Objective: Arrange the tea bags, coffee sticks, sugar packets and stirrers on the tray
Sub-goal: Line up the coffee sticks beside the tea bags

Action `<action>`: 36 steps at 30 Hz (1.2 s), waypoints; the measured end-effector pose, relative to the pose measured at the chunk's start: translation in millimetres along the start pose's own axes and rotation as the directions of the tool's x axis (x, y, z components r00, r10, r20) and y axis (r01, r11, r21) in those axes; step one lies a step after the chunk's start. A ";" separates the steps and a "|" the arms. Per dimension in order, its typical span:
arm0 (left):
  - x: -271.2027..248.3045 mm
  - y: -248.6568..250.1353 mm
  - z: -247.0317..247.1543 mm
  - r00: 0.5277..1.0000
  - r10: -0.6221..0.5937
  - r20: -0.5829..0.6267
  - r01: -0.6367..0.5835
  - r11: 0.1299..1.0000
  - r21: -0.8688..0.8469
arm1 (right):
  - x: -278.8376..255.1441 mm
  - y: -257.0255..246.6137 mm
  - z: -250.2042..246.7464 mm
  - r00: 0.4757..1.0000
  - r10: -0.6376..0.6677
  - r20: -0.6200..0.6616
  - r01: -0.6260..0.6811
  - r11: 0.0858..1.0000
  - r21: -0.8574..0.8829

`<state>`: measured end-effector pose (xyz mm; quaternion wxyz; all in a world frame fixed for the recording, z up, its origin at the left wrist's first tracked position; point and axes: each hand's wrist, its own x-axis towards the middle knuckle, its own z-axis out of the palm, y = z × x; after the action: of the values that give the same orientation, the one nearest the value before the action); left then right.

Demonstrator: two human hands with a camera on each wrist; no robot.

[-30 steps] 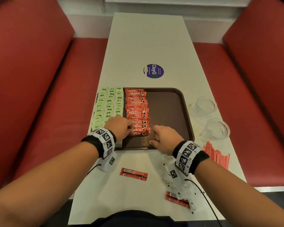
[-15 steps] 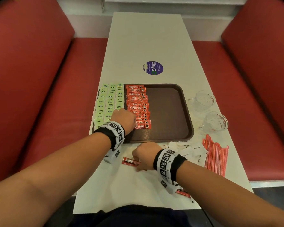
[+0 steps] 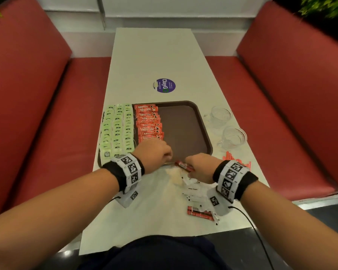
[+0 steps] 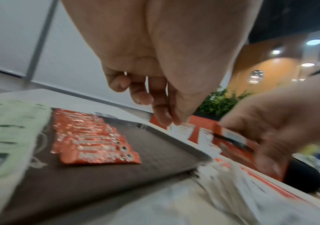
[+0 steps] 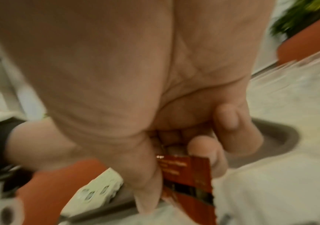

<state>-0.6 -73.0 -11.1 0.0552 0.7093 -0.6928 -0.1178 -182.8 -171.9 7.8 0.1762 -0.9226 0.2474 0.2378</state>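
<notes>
While your right hand (image 3: pixel 200 166) pinches one red coffee stick (image 3: pixel 183 166) between thumb and fingers, that stick hangs just over the near rim of the tray (image 3: pixel 185 129), its free end pointing toward your left hand (image 3: pixel 154 154). In the right wrist view the thumb lies along one face of the stick (image 5: pixel 188 175) and two fingertips (image 5: pixel 203 146) press the other. Your left hand hovers just above the near end of the tray, fingers loosely curled and pointing down, holding nothing; the left wrist view shows its fingertips (image 4: pixel 162 117) clear of the tray floor.

Just beyond your left hand a column of coffee sticks (image 3: pixel 148 123) lies across the tray, each overlapping the next. Left of that column, beyond your left wrist, rows of green tea bags (image 3: pixel 117 129) cover the tray's left part. Beyond your right hand the tray floor is bare brown.

Under and behind your right wrist, white sugar packets (image 3: pixel 193 190) lie scattered on the counter (image 3: pixel 154 55), with another coffee stick (image 3: pixel 199 212) nearer your body. Right of your right wrist lie the red stirrers (image 3: pixel 236 159), and beyond them stand two glass cups (image 3: pixel 226 125).
</notes>
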 end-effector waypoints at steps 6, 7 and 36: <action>-5.5 60.5 30.5 0.897 0.362 0.253 -0.400 0.909 0.120 | -37.2 37.0 11.8 0.975 0.193 -0.112 -0.168 0.966 0.198; -6.1 70.2 34.0 0.860 0.416 0.297 -0.458 0.885 0.087 | -40.9 40.6 15.3 0.970 0.212 -0.118 -0.180 0.955 0.234; -15.6 22.5 -14.9 0.951 0.180 0.252 -0.190 0.982 0.017 | -31.2 13.6 40.8 0.954 0.002 -0.300 0.130 0.898 0.420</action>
<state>-19.0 -59.6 10.1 -0.0362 0.6217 -0.7599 -0.1862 -228.3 -153.2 -12.3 0.3466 -0.8926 0.2867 0.0314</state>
